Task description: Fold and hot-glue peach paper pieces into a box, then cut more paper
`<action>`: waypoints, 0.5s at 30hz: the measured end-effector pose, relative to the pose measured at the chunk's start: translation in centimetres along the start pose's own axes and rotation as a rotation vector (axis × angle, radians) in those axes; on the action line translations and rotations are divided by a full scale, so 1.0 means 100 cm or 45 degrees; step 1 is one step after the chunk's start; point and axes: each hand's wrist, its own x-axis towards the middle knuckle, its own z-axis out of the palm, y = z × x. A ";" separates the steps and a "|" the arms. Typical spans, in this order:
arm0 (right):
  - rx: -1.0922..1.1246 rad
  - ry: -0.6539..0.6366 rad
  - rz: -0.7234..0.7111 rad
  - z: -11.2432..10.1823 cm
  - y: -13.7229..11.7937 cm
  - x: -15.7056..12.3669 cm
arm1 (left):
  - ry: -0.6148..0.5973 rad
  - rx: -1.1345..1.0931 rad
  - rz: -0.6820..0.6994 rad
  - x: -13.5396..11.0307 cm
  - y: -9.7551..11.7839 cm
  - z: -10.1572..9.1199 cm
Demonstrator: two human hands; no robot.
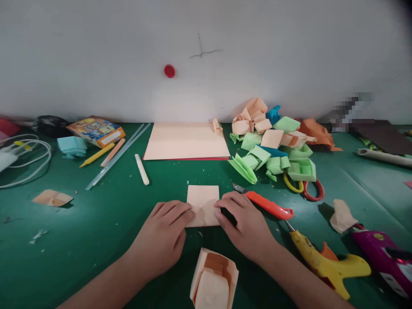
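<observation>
A small piece of peach paper, with a fold along its lower part, lies flat on the green table in front of me. My left hand grips its left edge, fingers bent and held together. At the opposite edge, my right hand pinches the paper between thumb and fingers. Both thumbs are close to the lower corners, and the fingers hide parts of the side edges. Nearer to me, between my forearms, stands an open folded paper box, cut off by the frame's bottom. An orange utility knife lies just beyond my right hand.
Peach sheets lie against the wall. Folded green and peach paper pieces are heaped at right, over scissors. A yellow glue gun lies beside my right forearm. Glue sticks, a crayon box and a white stick lie left.
</observation>
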 end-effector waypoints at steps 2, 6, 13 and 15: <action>-0.061 0.008 -0.037 -0.001 -0.002 -0.004 | -0.015 -0.015 -0.022 -0.002 0.002 -0.001; -0.131 -0.065 -0.086 -0.002 -0.003 -0.010 | -0.038 -0.029 -0.032 -0.004 0.004 -0.001; -0.100 -0.079 -0.129 -0.004 0.001 -0.011 | 0.001 0.081 0.002 0.000 0.004 0.001; -0.063 -0.068 -0.135 -0.005 0.001 -0.011 | 0.014 0.095 0.008 0.001 0.004 0.001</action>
